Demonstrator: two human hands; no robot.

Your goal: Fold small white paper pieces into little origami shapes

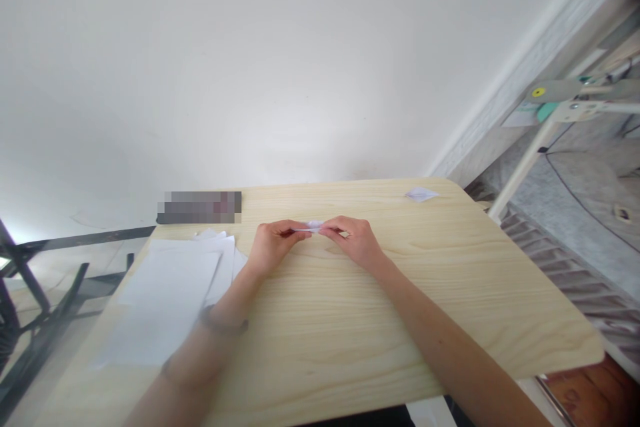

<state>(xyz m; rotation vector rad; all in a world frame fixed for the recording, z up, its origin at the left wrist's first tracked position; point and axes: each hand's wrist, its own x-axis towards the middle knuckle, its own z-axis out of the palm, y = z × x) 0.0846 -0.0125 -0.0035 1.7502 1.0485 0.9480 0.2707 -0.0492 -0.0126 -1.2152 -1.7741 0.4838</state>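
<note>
Between my two hands, over the back half of the table, is a small piece of folded white paper [315, 225]. My left hand [280, 240] pinches its left end between thumb and fingers. At the right end, my right hand [351, 237] grips it the same way. The fingertips cover both ends, so the paper's full shape is hidden. A dark band [224, 323] circles my left wrist.
Loose white sheets [170, 293] lie overlapping on the table's left side. Behind them is a dark, blurred-out object [200, 207]. A folded paper piece [421, 194] rests near the back right corner of the wooden table [320, 347]. A white wall [300, 67] rises behind.
</note>
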